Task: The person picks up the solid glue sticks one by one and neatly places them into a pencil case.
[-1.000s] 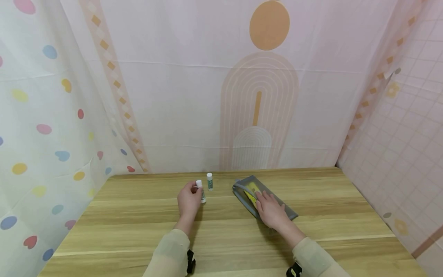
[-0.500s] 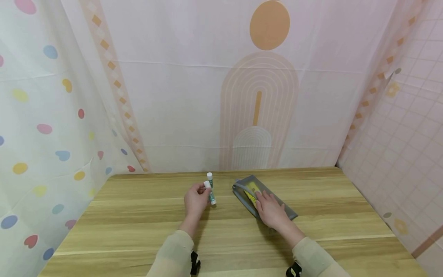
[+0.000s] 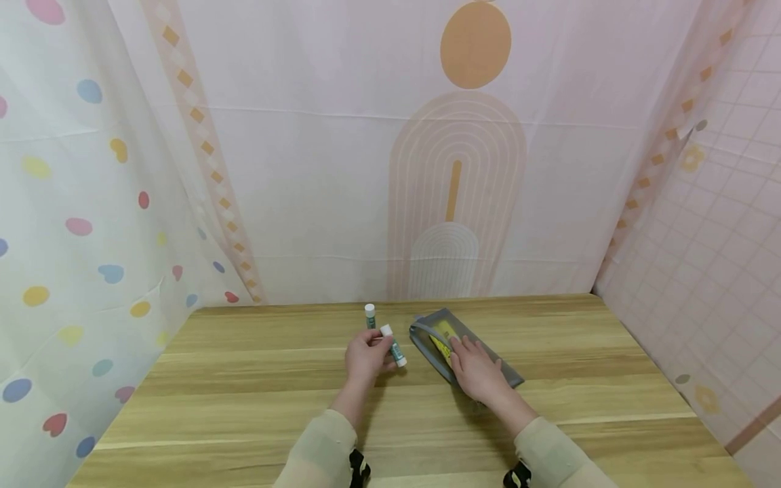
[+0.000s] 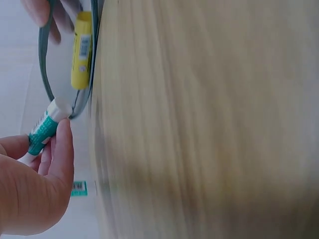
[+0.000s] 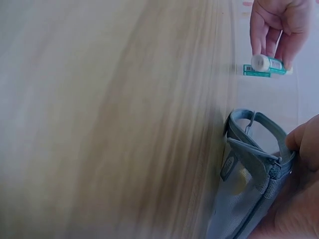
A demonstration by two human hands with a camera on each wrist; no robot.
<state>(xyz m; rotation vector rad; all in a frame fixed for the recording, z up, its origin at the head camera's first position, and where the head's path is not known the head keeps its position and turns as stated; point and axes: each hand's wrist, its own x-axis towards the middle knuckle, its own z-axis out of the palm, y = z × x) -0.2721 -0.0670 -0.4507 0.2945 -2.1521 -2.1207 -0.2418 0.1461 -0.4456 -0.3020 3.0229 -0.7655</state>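
Head view: the left hand [image 3: 365, 358] pinches a glue stick [image 3: 397, 352]; another stick [image 3: 370, 316] stands just beyond it. To its right, the right hand [image 3: 480, 371] lies on the gaping pouch [image 3: 461, 330], grip unclear. Filling seems underway; next likely calls for aiming the glue stick inside.

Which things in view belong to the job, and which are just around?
Job:
left hand, pinching a white-capped glue stick
right hand, on the grey mesh pouch
yellow tube inside the pouch
matching glue stick standing behind the left hand, probably; not held

Just around:
wooden table
patterned curtain
black wrist straps
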